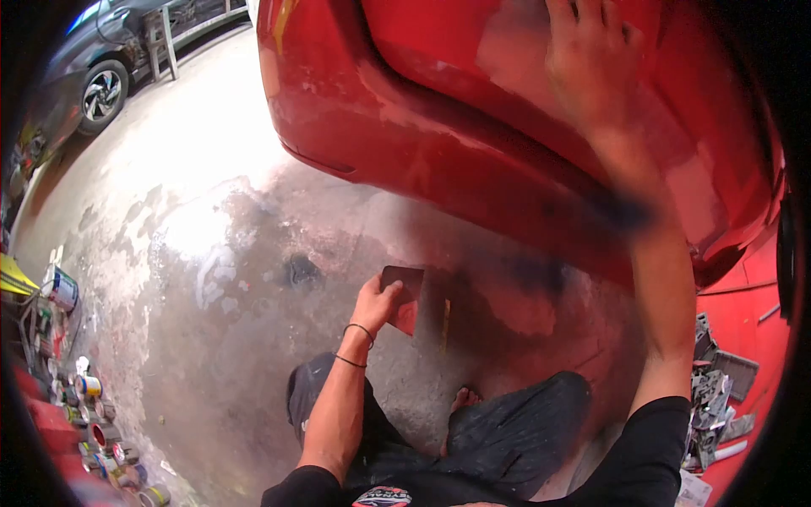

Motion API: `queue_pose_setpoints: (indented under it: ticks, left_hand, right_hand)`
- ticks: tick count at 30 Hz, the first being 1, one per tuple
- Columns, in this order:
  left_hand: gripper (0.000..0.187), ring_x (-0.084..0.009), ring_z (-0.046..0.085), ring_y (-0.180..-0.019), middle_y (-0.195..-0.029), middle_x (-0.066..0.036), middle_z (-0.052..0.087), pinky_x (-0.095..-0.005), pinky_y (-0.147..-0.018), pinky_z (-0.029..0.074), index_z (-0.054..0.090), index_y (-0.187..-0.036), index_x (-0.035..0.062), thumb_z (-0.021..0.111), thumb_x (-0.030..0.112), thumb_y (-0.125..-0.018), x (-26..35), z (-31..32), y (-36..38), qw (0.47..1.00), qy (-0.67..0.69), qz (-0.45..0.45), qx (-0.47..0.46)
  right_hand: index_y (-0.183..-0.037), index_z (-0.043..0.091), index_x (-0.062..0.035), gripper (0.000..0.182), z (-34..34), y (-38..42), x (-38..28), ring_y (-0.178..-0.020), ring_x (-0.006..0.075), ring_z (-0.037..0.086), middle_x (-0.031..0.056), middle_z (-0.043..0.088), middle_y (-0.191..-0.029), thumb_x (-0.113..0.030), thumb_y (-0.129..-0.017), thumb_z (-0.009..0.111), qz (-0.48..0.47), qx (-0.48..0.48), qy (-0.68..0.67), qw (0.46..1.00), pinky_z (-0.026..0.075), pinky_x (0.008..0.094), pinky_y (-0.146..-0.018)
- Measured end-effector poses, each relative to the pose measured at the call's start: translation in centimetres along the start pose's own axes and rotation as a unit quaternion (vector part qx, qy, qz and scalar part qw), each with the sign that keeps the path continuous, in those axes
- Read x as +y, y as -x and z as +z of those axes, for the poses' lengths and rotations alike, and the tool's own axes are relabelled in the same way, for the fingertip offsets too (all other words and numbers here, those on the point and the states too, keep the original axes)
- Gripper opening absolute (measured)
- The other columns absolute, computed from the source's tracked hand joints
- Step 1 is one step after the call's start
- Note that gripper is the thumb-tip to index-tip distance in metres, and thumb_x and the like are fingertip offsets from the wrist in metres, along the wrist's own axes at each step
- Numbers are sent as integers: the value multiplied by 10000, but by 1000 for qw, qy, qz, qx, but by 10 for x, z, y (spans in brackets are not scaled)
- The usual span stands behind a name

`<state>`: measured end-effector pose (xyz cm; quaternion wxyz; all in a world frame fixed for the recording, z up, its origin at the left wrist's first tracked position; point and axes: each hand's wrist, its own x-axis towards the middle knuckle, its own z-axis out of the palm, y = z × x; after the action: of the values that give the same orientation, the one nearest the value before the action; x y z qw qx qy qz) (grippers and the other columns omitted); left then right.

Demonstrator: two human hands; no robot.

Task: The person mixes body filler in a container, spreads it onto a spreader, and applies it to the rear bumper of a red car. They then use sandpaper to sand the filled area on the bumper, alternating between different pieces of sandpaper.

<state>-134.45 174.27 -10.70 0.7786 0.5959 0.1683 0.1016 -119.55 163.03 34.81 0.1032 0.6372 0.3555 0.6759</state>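
Note:
My left hand (376, 302) grips a thin, dark rectangular sheet (404, 296) that looks like sandpaper, its lower part reddish. It is held over the floor, apart from the car. My right arm reaches up to a red car body (473, 160), where my right hand (596, 63) lies against the panel with its fingers stretched out and slightly apart. Whether anything is under that palm is hidden. Near the right hand a dull, paler patch (511, 55) shows on the glossy red paint. A dark groove runs along the panel below it.
A grey car (63, 63) stands at the upper left beside a metal stand (169, 42). Several cans (103, 433) line the floor at lower left. At right, grey plastic parts (718, 384) lie in a pile. The concrete floor (228, 338) is stained.

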Motion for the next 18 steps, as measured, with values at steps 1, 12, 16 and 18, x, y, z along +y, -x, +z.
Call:
queue_pose_setpoints:
  ticks: [1,12,16,18]
  left_hand:
    - [346,-172,723,-1065,-1203,-91,783,-342,-972,571,690,-1343,-37,692,181,-1075,0,0,0,1000,7,-1,0]
    - [358,-168,720,-1060,-1215,-84,778,-339,-966,575,679,-1381,-32,688,154,-1075,-6,-7,-4,999,32,16,-5]
    - [357,-162,717,-1052,-1205,-77,777,-335,-951,577,682,-1374,-35,694,151,-1069,-1,-6,0,1000,22,10,-1]
    - [354,-162,717,-1051,-1201,-75,777,-336,-951,577,683,-1370,-35,693,151,-1069,-2,-4,2,1000,21,11,-5]
  right_hand:
    - [-1408,682,-121,444,4,-3,4,-1203,280,621,64,665,-1321,-225,-991,571,-7,10,-4,1000,446,495,-977]
    - [-1399,714,-217,444,22,88,-52,-1182,250,632,8,673,-1270,-178,-969,611,-67,-97,-24,993,471,511,-996]
    - [-1412,718,-236,465,10,85,-47,-1184,250,626,-7,677,-1290,-171,-961,622,-39,-115,-72,990,470,507,-985]
    - [-1411,721,-241,466,7,70,-29,-1186,251,624,-12,677,-1295,-169,-962,622,-30,-108,-28,993,467,510,-982]
